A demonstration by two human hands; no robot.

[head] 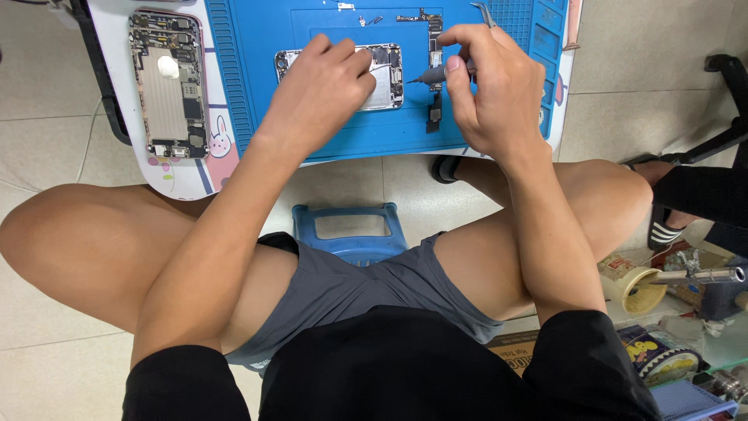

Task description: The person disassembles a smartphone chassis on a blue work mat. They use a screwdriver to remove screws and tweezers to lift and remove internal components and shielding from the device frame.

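Observation:
An opened phone body (387, 72) lies on a blue work mat (257, 93). My left hand (323, 90) rests on it, covering its left and middle part and pressing it to the mat. My right hand (495, 86) grips a small grey screwdriver (436, 75) whose tip points left at the phone's right edge. A narrow circuit board (434, 47) lies just right of the phone, partly behind my right fingers.
A second opened phone (167, 82) lies on a white mat at the left. Tweezers (485, 11) sit at the mat's top right. A blue stool (351, 230) is under me. Boxes, a tape roll (635, 288) and tools crowd the floor at right.

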